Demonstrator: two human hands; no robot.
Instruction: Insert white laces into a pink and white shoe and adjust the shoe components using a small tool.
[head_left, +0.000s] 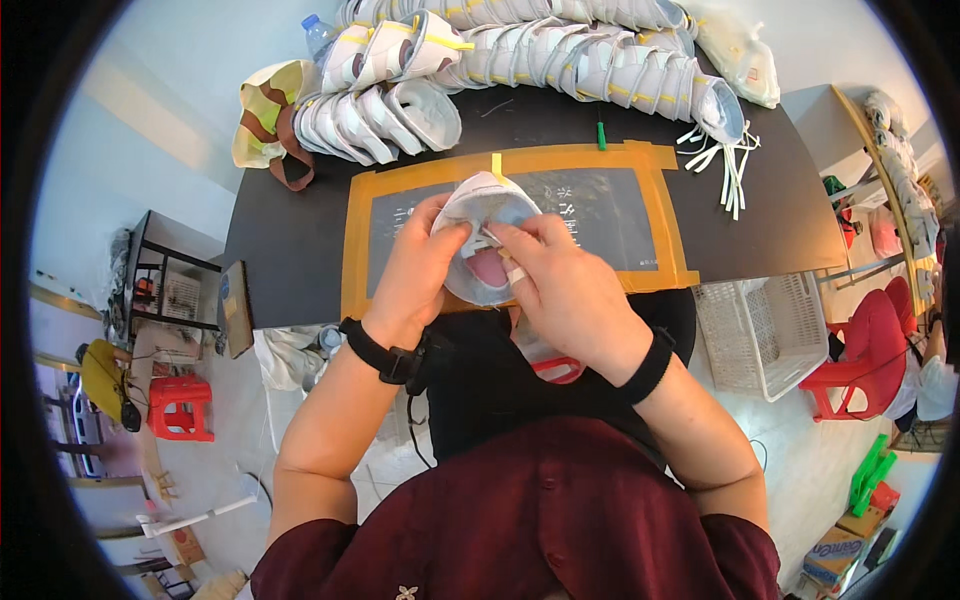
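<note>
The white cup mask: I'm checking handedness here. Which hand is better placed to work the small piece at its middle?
Probably the right hand: its fingertips pinch at the middle of the white cup mask, while the left hand cups the mask's left rim, steadying it above the black table.

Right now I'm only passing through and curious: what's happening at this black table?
A person in a dark red shirt holds a white cup-shaped face mask in both hands above the black table. The left hand grips the mask's side; the right hand pinches something small inside it. It hovers over a dark sheet framed with orange tape. Long rows of stacked white masks lie along the far edge, with loose white strips to the right.
</note>
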